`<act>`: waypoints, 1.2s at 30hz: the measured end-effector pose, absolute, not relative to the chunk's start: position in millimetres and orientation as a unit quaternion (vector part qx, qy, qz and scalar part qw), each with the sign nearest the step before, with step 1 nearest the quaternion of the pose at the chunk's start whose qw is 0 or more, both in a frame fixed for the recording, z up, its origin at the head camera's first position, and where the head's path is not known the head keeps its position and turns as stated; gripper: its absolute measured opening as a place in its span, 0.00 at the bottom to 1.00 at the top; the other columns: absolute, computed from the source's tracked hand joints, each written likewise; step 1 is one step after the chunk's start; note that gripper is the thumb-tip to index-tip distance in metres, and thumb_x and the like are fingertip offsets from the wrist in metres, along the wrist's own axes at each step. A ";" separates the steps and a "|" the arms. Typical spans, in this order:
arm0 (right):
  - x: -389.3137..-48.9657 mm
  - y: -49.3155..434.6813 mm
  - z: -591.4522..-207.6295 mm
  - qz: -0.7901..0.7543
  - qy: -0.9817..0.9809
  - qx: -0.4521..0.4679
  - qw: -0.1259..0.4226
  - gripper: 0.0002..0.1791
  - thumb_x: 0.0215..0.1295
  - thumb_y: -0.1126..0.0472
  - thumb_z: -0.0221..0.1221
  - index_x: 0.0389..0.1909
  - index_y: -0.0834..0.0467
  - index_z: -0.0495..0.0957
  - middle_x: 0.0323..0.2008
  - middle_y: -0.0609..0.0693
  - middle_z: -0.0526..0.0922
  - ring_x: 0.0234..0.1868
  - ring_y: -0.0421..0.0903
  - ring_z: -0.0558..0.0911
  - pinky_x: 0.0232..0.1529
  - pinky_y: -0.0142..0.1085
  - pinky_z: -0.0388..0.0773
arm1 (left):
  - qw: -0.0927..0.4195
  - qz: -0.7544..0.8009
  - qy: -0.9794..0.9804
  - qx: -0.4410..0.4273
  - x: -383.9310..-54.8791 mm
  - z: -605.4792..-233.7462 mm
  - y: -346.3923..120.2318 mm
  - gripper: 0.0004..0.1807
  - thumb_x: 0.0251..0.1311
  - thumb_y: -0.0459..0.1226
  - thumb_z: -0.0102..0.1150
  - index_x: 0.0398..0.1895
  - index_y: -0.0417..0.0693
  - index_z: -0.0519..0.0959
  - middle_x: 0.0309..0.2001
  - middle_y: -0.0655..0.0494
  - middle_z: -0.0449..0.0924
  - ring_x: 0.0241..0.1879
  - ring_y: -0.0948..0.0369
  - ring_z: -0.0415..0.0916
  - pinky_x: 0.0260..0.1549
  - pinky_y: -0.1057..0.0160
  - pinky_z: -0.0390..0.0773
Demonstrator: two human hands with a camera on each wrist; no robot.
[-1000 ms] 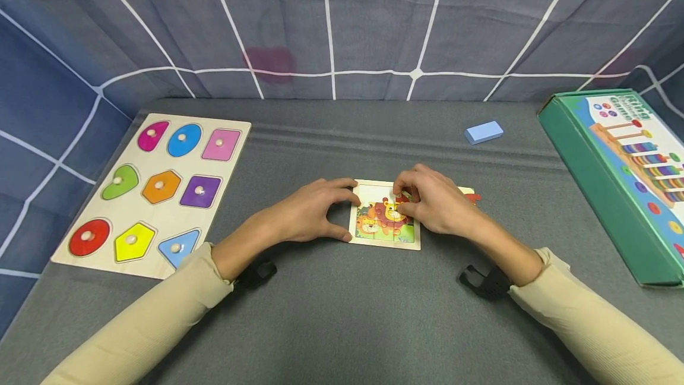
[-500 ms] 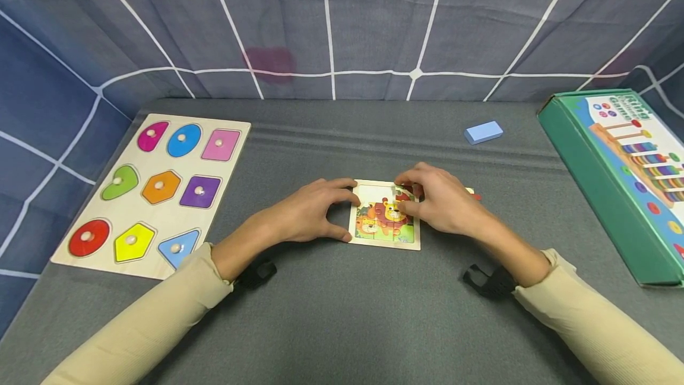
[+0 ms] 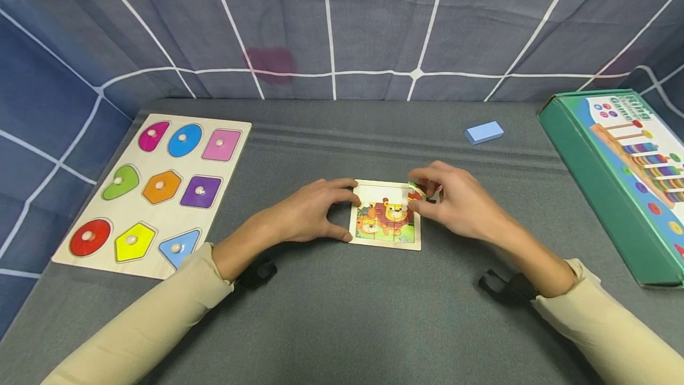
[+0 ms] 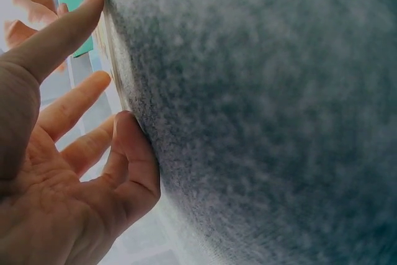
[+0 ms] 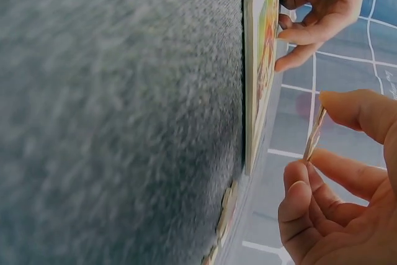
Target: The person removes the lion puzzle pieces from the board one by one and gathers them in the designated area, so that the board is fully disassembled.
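Observation:
A small wooden jigsaw puzzle board [image 3: 386, 246] with a cartoon bear picture lies at the table's middle; bare wood shows along its upper part. My left hand [image 3: 309, 211] rests at its left side, thumb by the near corner and fingertips at the edge farther back. In the left wrist view, the thumb [image 4: 74, 32] and fingers meet the board's rim. My right hand [image 3: 454, 202] pinches a jigsaw piece [image 3: 416, 193] between thumb and fingers over the board's upper right corner. The right wrist view shows that thin piece [image 5: 315, 133] edge-on, clear of the board.
More loose puzzle pieces [image 5: 228, 210] lie beside the board, hidden under my right hand in the head view. A shape-peg board [image 3: 173, 218] lies left. A blue block [image 3: 484, 132] sits behind on the right, and a green toy box [image 3: 593, 195] stands far right.
My right hand has moved right, carrying the jigsaw piece from over the picture to the board's right edge. The left hand and the board have stayed put.

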State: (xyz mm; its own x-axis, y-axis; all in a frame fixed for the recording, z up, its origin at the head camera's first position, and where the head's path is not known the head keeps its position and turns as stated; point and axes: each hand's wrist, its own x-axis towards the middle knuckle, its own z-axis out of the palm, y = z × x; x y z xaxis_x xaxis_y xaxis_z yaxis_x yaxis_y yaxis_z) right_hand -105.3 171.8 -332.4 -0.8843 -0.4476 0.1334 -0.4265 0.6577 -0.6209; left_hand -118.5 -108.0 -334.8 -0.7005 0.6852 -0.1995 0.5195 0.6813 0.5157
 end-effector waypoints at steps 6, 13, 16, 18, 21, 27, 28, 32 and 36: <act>-100.0 184.5 -331.0 -0.344 0.909 -0.233 -0.002 0.17 0.58 0.65 0.69 0.48 0.61 0.82 0.35 0.47 0.77 0.33 0.44 0.73 0.33 0.34 0.69 | 0.192 0.218 0.897 0.332 -118.1 -334.7 -107.9 0.32 0.48 0.48 0.77 0.57 0.51 0.79 0.71 0.51 0.64 0.66 0.49 0.64 0.63 0.50 0.63; -91.9 201.6 -332.5 -0.333 0.914 -0.229 -0.016 0.14 0.58 0.63 0.69 0.46 0.59 0.84 0.32 0.45 0.75 0.31 0.42 0.72 0.31 0.32 0.68 | 0.190 0.225 0.900 0.321 -116.8 -335.1 -108.3 0.31 0.48 0.48 0.77 0.56 0.51 0.79 0.73 0.52 0.61 0.66 0.51 0.64 0.63 0.50 0.62; -87.6 210.0 -332.9 -0.333 0.916 -0.223 -0.019 0.14 0.58 0.63 0.69 0.46 0.58 0.84 0.33 0.45 0.76 0.30 0.41 0.71 0.31 0.30 0.66 | 0.188 0.222 0.901 0.322 -116.5 -334.8 -107.9 0.31 0.48 0.48 0.77 0.56 0.52 0.79 0.73 0.53 0.62 0.63 0.52 0.66 0.61 0.52 0.64; -85.1 216.1 -332.7 -0.332 0.917 -0.220 -0.022 0.15 0.58 0.63 0.70 0.47 0.58 0.84 0.35 0.45 0.77 0.30 0.41 0.72 0.31 0.29 0.67 | 0.185 0.222 0.901 0.324 -116.3 -334.5 -107.7 0.31 0.47 0.48 0.78 0.56 0.52 0.79 0.72 0.53 0.62 0.59 0.53 0.68 0.58 0.53 0.66; -82.6 224.6 -332.5 -0.327 0.921 -0.212 -0.022 0.18 0.58 0.64 0.70 0.50 0.60 0.82 0.36 0.46 0.77 0.31 0.41 0.72 0.31 0.28 0.67 | 0.184 0.221 0.901 0.325 -115.9 -333.6 -108.2 0.31 0.47 0.48 0.78 0.55 0.52 0.79 0.72 0.53 0.63 0.54 0.55 0.70 0.55 0.55 0.68; -78.4 245.7 -334.3 -0.306 0.935 -0.178 -0.023 0.22 0.58 0.66 0.69 0.54 0.63 0.79 0.36 0.50 0.75 0.32 0.41 0.70 0.31 0.26 0.66 | 0.183 0.221 0.900 0.328 -115.7 -333.8 -108.1 0.31 0.47 0.48 0.78 0.55 0.52 0.79 0.72 0.52 0.63 0.52 0.55 0.70 0.54 0.55 0.69; -78.3 249.4 -335.0 -0.301 0.937 -0.174 -0.027 0.21 0.57 0.67 0.69 0.53 0.64 0.79 0.35 0.50 0.75 0.32 0.41 0.70 0.31 0.26 0.65 | 0.182 0.222 0.900 0.328 -115.9 -334.1 -107.9 0.31 0.47 0.48 0.78 0.55 0.52 0.79 0.72 0.52 0.63 0.52 0.55 0.70 0.54 0.55 0.69; -79.0 262.6 -338.2 -0.275 0.947 -0.160 -0.036 0.18 0.57 0.67 0.69 0.49 0.64 0.82 0.35 0.50 0.76 0.32 0.41 0.69 0.30 0.28 0.63 | 0.183 0.223 0.899 0.329 -116.2 -334.3 -107.8 0.31 0.47 0.48 0.78 0.55 0.51 0.79 0.72 0.52 0.64 0.52 0.55 0.70 0.54 0.55 0.69; -80.4 271.2 -342.1 -0.261 0.953 -0.149 -0.030 0.16 0.58 0.66 0.69 0.47 0.65 0.82 0.36 0.51 0.76 0.32 0.42 0.68 0.30 0.30 0.62 | 0.186 0.224 0.899 0.328 -116.1 -334.1 -108.0 0.31 0.47 0.47 0.78 0.55 0.51 0.79 0.72 0.51 0.63 0.54 0.54 0.70 0.55 0.54 0.68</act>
